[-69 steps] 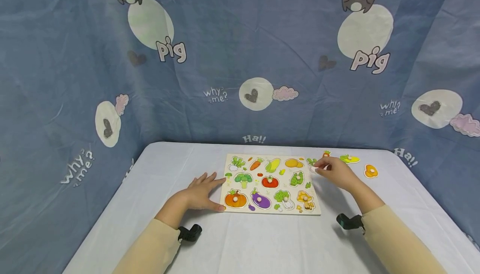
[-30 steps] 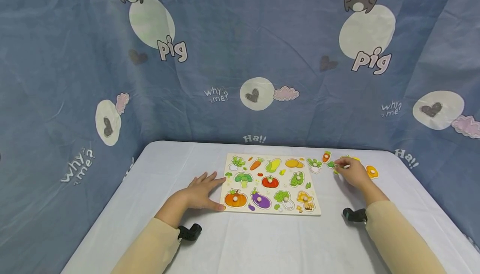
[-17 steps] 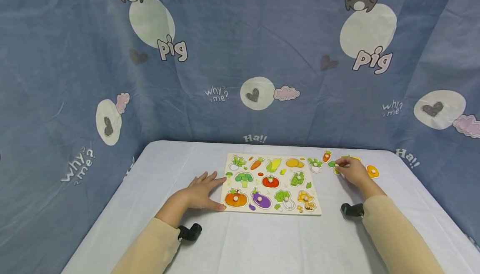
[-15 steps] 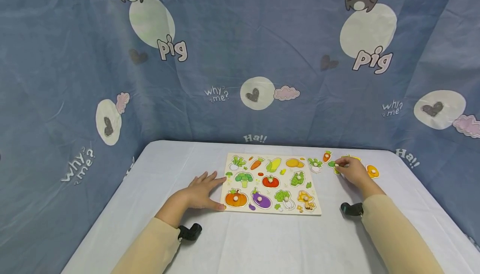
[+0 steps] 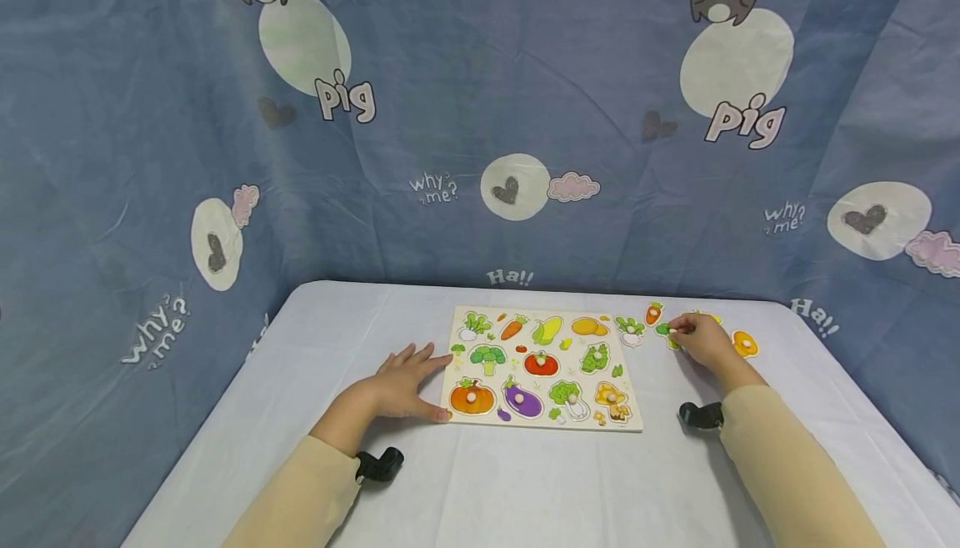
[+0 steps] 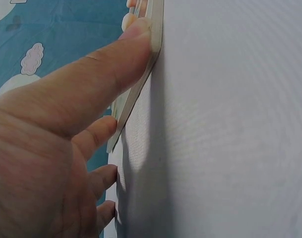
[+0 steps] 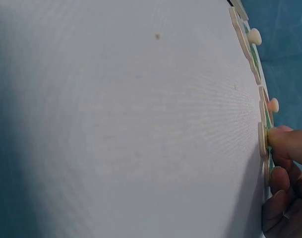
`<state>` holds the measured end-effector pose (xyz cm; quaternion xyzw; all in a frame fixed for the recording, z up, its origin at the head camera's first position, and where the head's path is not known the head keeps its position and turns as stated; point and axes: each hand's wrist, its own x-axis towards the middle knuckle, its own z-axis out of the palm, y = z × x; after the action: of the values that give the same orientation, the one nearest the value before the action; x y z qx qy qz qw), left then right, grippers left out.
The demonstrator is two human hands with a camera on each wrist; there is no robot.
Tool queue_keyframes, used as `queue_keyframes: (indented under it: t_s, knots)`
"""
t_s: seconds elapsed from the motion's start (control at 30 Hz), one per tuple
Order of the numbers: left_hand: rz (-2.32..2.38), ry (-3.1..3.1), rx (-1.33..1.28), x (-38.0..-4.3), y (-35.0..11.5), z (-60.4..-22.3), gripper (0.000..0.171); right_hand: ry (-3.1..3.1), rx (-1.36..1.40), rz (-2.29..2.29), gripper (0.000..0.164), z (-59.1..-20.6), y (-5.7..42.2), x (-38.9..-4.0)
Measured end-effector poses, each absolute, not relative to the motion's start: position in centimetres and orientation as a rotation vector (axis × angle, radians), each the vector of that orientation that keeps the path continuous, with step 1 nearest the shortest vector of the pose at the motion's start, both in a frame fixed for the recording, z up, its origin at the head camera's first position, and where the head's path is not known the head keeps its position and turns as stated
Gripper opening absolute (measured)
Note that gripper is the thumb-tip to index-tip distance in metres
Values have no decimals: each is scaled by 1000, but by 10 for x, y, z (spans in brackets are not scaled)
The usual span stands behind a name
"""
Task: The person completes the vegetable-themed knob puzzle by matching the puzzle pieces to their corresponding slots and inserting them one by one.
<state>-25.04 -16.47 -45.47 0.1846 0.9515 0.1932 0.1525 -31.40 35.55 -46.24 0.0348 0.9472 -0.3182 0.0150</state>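
A wooden vegetable peg puzzle board (image 5: pixel 498 424) lies on the white table. My left hand (image 5: pixel 405 385) rests at its left edge with fingers spread, the thumb on the near left corner; the left wrist view shows this thumb (image 6: pixel 106 64) on the board's edge. Right of the board, my right hand (image 5: pixel 701 339) pinches the knob of a green broccoli puzzle piece (image 5: pixel 662 329), partly hidden by the fingers. In the right wrist view that piece (image 7: pixel 262 141) is low at the tablecloth. Pumpkin, eggplant, cabbage, mushroom, tomato and another green piece sit in the board with their knobs up.
A turnip piece (image 5: pixel 630 331) lies against the board's right edge. Behind the right hand are a carrot piece (image 5: pixel 654 313) and a yellow piece (image 5: pixel 712 317), partly covered. An orange piece (image 5: pixel 744 344) lies to its right. A blue printed cloth (image 5: pixel 420 114) hangs behind the table.
My right hand has left the turnip piece beside the board and moved right to the broccoli piece. Over the last half second it has barely moved. The left hand has stayed put.
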Motion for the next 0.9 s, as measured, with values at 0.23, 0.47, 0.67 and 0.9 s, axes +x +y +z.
queue_keyframes:
  t_s: [0.23,0.47,0.67,0.9]
  knots:
    - [561,2724,530,-250,-164,-453,100,2941,129,-980,22,-460,354,-314]
    - [565,2724,538,-249,-164,-452,100,2944,97,-982,23,-456,350,-308]
    - [567,2723,543,-249,-164,-452,100,2949,38,-976,21,-455,345,-301]
    - [556,2724,540,-250,-165,-453,100,2968,-42,-975,20,-448,338,-294]
